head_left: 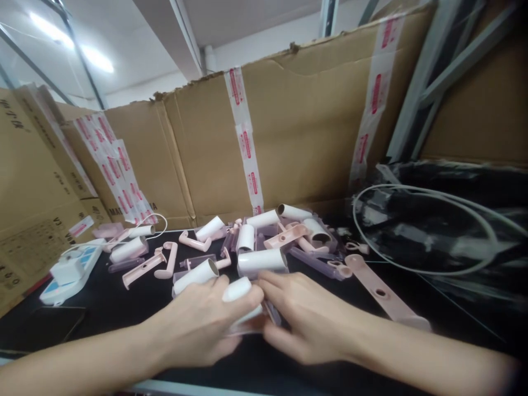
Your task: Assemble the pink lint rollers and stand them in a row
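Close in front of me, both hands meet around a lint roller (pixel 237 290), a white roll with pink and clear purplish plastic at its lower right. My left hand (pixel 198 324) is closed on its left side, thumb along the white roll. Fingers of my right hand (pixel 305 313) are bent around the right end, partly hiding the plastic there. Just beyond the hands lie a white roll (pixel 262 262) in a clear purplish cover and another white roll (pixel 196 276). A long pink plastic piece (pixel 381 291) with a hole rests near my right forearm.
Several more white rolls, pink handles (pixel 142 268) and purplish covers (pixel 313 263) are heaped along the back. A power strip (pixel 76 275) with a plug and a dark phone-like slab (pixel 45 327) lie left. Cardboard (pixel 305 126) walls the back; black plastic and a white cable (pixel 358 220) are right.
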{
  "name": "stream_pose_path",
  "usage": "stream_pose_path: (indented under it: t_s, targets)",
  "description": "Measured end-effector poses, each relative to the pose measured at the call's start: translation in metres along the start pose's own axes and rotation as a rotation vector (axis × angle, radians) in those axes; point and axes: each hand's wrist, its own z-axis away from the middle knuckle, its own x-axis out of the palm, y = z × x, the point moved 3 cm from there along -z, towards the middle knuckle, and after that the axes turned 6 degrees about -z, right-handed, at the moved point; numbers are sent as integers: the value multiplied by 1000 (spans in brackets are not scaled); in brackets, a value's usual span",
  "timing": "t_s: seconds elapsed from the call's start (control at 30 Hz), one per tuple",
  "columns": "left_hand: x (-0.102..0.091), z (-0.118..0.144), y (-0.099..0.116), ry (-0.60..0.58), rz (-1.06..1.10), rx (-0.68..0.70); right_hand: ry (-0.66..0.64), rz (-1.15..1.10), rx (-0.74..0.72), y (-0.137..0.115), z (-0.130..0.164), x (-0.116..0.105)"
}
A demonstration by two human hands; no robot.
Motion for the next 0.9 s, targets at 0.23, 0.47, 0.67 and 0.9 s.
stream_pose_path:
  t_s: [0.23,0.47,0.67,0.9]
  targets:
    - [-4,2,-4,-50,6,-57,-25,-247,134,6,-4,-8]
    - [5,-25,-30,320,305,-225,174,-492,306,32,11,-22]
    - [32,-40,-32,456,787,-341,578,-537,408,84,22,-47]
    - [60,-39,-33,458,1073,-218,178,221,461,125,32,-33]
